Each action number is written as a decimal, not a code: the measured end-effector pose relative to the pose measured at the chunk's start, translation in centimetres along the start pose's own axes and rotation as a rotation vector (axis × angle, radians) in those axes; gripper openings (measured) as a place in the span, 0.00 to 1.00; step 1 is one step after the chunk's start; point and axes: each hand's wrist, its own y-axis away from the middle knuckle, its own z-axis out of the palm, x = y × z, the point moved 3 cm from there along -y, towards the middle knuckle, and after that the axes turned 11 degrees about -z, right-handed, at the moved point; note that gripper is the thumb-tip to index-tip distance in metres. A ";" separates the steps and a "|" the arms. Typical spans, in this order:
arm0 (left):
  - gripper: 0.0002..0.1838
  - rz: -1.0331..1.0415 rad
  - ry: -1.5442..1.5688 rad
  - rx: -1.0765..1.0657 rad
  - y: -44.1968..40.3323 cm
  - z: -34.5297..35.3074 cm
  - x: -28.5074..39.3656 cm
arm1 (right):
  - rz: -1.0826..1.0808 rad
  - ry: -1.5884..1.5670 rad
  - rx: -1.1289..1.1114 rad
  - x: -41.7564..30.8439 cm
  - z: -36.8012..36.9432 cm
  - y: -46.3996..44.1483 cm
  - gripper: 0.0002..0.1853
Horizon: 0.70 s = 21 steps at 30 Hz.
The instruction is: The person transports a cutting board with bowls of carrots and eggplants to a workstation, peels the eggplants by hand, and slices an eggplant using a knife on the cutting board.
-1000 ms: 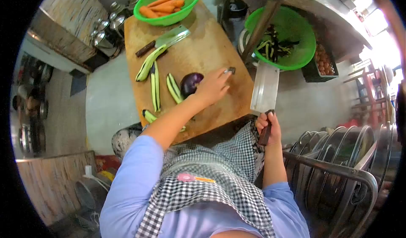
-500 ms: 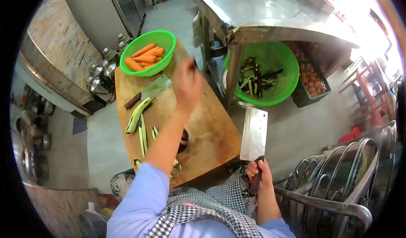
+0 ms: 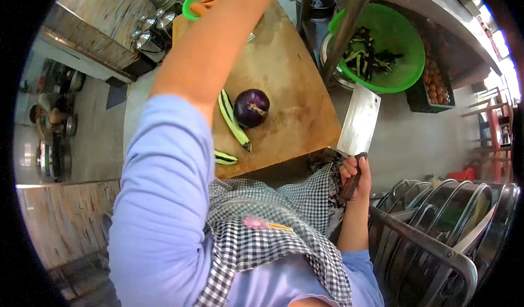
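My right hand point(image 3: 356, 177) is closed round the dark handle of a cleaver point(image 3: 359, 122), its broad blade pointing up beside the board's right edge. My left forearm stretches across the wooden board point(image 3: 295, 88) to the top edge of the view, and the hand lies beyond it. A round purple eggplant point(image 3: 251, 108) sits on the board, right of a striped, partly peeled eggplant point(image 3: 232, 118). Another peeled piece point(image 3: 225, 158) lies near the board's front edge. The arm hides the board's left part.
A green bowl of carrots point(image 3: 192, 2) stands at the upper left, partly covered by my arm. At the upper right are a green basin of peelings point(image 3: 406, 61), a crate of eggs point(image 3: 435, 88) and a metal table leg point(image 3: 346, 37). A rack point(image 3: 426, 239) of round lids stands at the lower right.
My left hand has moved from near the round eggplant up and over the board, out past the top edge. The view has shifted. My right hand keeps its hold on the cleaver.
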 end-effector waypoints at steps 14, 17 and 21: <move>0.46 -0.903 -0.279 -0.725 32.9 -1.9 -4.0 | 0.033 0.258 0.051 2.4 2.8 -1.6 0.08; 0.45 -0.529 -0.009 -0.825 34.1 -0.9 -6.0 | -0.015 0.491 0.020 3.3 4.8 -3.3 0.07; 0.38 -0.497 -0.057 -0.674 34.1 -1.7 -3.2 | -0.076 0.891 -0.007 5.5 7.2 -4.4 0.07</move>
